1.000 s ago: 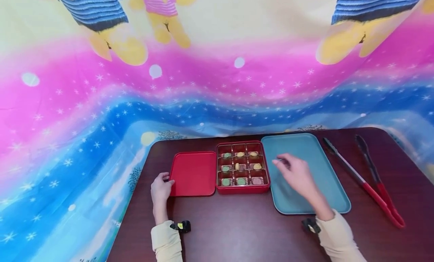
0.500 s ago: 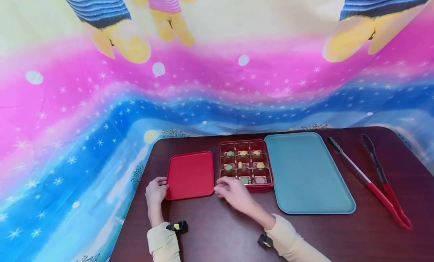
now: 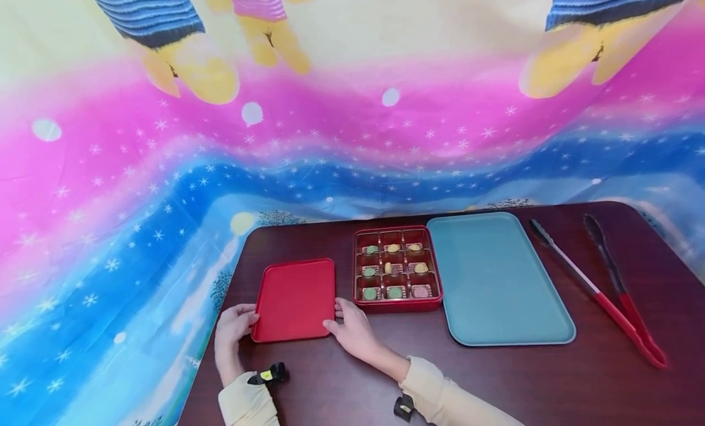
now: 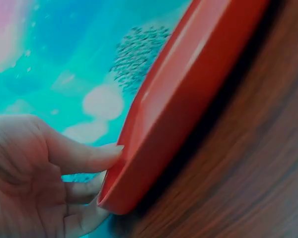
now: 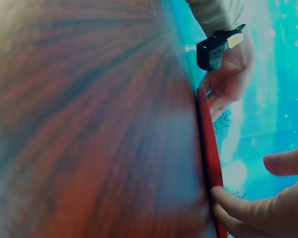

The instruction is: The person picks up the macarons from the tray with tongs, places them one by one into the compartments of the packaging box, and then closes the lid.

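A square red box lid (image 3: 294, 300) with an upturned rim is between both hands, left of the red box. My left hand (image 3: 231, 334) pinches its left edge; in the left wrist view the thumb (image 4: 94, 157) lies inside the rim, with the fingers behind it. At the right edge, my right hand (image 3: 355, 331) touches the lid with its fingertips. The right wrist view shows those fingers (image 5: 238, 206) against the rim and the thumb (image 5: 283, 162) held apart from it. The red box (image 3: 396, 305) has a gold divided insert bearing small green, yellow and pink pieces.
A blue-green tray (image 3: 501, 291) lies right of the box, close against it. Farther right, red-handled tongs (image 3: 628, 322) lie spread on the dark wooden table (image 3: 341, 395). A patterned cloth (image 3: 352, 120) hangs behind the table.
My right hand has come left from over the tray to the lid's right edge. The lid has moved left and nearer, away from the box, with my left hand on it throughout.
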Available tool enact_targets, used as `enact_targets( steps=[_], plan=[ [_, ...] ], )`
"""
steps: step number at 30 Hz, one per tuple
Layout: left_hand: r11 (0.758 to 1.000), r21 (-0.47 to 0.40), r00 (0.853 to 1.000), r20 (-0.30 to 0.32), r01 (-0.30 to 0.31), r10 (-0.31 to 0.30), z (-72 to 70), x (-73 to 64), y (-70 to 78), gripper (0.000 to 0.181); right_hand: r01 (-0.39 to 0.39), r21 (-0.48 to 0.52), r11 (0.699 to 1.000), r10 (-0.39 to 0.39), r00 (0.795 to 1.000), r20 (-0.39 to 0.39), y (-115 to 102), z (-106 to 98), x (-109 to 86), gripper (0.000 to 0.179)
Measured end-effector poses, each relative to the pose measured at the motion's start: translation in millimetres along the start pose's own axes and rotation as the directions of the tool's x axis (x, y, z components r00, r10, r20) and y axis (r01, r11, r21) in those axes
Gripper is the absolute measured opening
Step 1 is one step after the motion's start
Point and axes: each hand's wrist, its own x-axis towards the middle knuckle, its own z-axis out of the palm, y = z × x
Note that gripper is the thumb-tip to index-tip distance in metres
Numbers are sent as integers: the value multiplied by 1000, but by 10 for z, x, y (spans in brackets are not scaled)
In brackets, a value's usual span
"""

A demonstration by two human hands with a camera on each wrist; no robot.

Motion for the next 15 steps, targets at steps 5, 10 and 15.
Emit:
enact_targets(
  steps=[5, 10, 15],
  plan=[
    [994, -103, 992, 124, 24, -11, -109, -61, -95, 43, -16, 185, 983, 10, 999, 33, 51, 43, -10, 42],
    [994, -111, 987, 161, 20, -2, -197, -136, -139, 47, -23, 273, 962, 13, 999, 38, 98, 61, 38, 20],
    [988, -156, 976, 218, 13, 22, -246, -167, -183, 51, -106, 262, 959, 99, 994, 42, 81, 36, 80, 17]
  ],
)
